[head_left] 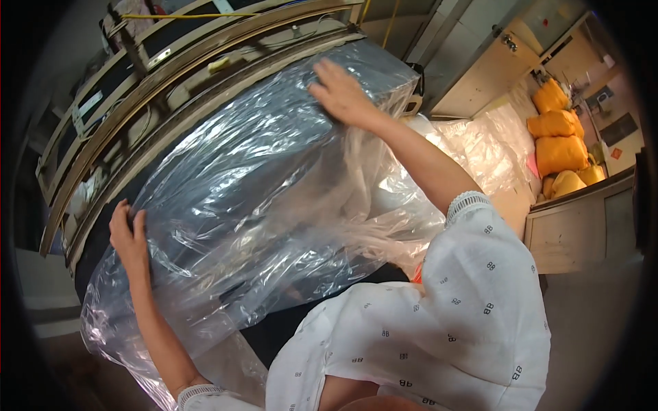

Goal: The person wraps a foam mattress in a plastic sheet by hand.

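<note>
A wide sheet of clear, crinkled plastic film (pixel 226 171) covers a dark worktable in front of me and hangs over its near side. My right hand (pixel 340 94) rests on the film towards the far right, palm down, with its fingers stretched out. At the left end of the film is my left hand (pixel 130 238), its thumb apart from its fingers. Neither hand shows any film gathered in its fingers. Shiny wrinkles run across the sheet between my hands, and its near part falls in loose folds by my body.
Along the table's far side runs a long machine frame with wooden and metal rails (pixel 130 116). More clear film (pixel 490 147) lies heaped on the floor at the right. Beyond it, several orange sacks (pixel 563 154) are stacked near a wooden door (pixel 490 72).
</note>
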`<state>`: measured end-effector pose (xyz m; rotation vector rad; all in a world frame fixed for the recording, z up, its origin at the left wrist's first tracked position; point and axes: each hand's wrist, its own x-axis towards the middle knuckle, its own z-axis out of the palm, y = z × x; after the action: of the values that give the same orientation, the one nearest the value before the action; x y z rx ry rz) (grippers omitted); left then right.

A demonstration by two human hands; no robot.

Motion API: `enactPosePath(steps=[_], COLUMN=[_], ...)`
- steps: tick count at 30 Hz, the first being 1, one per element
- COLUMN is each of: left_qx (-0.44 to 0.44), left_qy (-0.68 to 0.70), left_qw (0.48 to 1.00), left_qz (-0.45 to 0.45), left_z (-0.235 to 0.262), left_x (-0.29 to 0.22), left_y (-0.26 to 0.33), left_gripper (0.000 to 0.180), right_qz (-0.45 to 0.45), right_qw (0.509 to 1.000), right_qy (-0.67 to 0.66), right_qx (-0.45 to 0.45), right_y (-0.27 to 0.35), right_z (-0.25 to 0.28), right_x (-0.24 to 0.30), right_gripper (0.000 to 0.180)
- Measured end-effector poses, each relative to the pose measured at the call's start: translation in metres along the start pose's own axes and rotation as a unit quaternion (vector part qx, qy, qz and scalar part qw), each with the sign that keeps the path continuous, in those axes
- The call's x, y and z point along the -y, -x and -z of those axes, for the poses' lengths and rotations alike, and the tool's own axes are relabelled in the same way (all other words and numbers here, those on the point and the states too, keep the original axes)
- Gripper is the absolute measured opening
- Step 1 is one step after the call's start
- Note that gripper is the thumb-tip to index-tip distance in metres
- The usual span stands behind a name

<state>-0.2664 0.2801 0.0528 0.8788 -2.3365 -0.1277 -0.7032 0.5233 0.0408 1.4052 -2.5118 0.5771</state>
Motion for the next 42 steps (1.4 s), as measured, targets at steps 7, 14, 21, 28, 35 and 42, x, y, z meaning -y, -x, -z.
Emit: enactPosePath(steps=[7, 14, 21, 28, 35, 42], left_qx=[-0.025, -0.047, -0.036, -0.042, -0.234, -0.173], left_qy=[0.054, -0.056, -0.145, -0.005, 0.153, 0.103], left_qw=[0.998, 0.995, 0.989, 0.952, 0.912, 0.936], left_qz=[0.024, 0.074, 0.001, 0.304, 0.299, 0.289], left_z=[0.025, 0.118, 0.128, 0.119, 0.081, 0.016], left_x=[0.022, 0.053, -0.031, -0.006, 0.079, 0.158], left_y=[0.022, 0.092, 0.148, 0.175, 0.043, -0.019], left_gripper=[0.012, 0.015, 0.01, 0.019, 0.034, 0.034], right_qz=[-0.029, 0.092, 0.071, 0.013, -0.093, -0.08], right_qw=[0.998, 0.996, 0.985, 0.909, 0.879, 0.938], right_qy=[0.051, 0.014, -0.034, -0.417, -0.418, -0.249], right_qx=[0.027, 0.01, -0.152, -0.013, -0.212, -0.229], right_y=[-0.013, -0.011, -0.081, -0.12, -0.124, -0.123], right_z=[0.013, 0.023, -0.006, -0.004, -0.026, -0.048], right_x=[-0.091, -0.074, -0.123, -0.121, -0.079, -0.087], right_gripper=[0.059, 0.05, 0.021, 0.021, 0.019, 0.022])
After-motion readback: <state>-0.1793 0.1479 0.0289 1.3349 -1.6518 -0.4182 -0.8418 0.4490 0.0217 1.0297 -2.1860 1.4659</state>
